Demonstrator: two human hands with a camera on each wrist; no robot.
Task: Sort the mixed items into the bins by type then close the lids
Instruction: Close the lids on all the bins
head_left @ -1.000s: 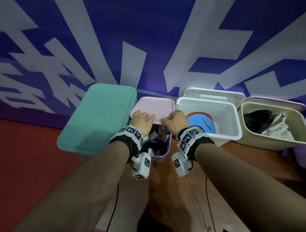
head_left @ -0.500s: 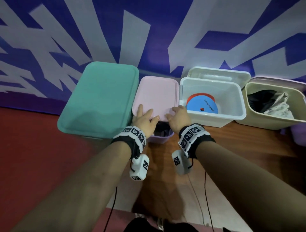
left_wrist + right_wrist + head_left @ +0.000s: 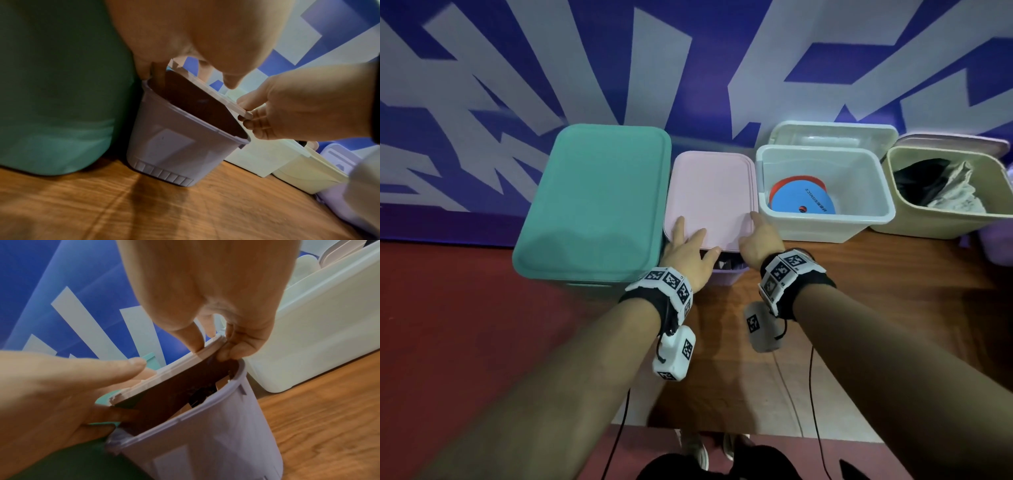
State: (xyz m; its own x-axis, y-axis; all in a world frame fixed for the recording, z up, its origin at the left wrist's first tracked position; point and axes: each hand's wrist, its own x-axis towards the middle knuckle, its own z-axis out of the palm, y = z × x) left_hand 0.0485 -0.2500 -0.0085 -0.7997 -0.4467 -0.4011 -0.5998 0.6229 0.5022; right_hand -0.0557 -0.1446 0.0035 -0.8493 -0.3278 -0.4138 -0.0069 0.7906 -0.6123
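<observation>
A pink lid (image 3: 712, 195) lies tilted over the small lavender bin (image 3: 726, 275), its near edge still raised above the rim. Dark items show through the gap. My left hand (image 3: 688, 248) holds the lid's near left edge, fingers on top and thumb underneath. At the near right corner, my right hand (image 3: 758, 236) pinches the lid between thumb and curled fingers. The left wrist view shows the lid edge (image 3: 226, 104) above the bin (image 3: 174, 146). In the right wrist view, the lid (image 3: 174, 374) slants over the bin (image 3: 205, 434).
A teal bin (image 3: 599, 198) with its lid closed touches the lavender bin's left side. To the right stand an open white bin (image 3: 825, 226) holding a blue disc (image 3: 803, 202), and an open beige bin (image 3: 945, 226) with cloth. All stand on a wooden table (image 3: 876, 308) against the wall.
The pink lid has swung down from nearly upright to almost flat over the lavender bin. Both hands came down and toward me with it.
</observation>
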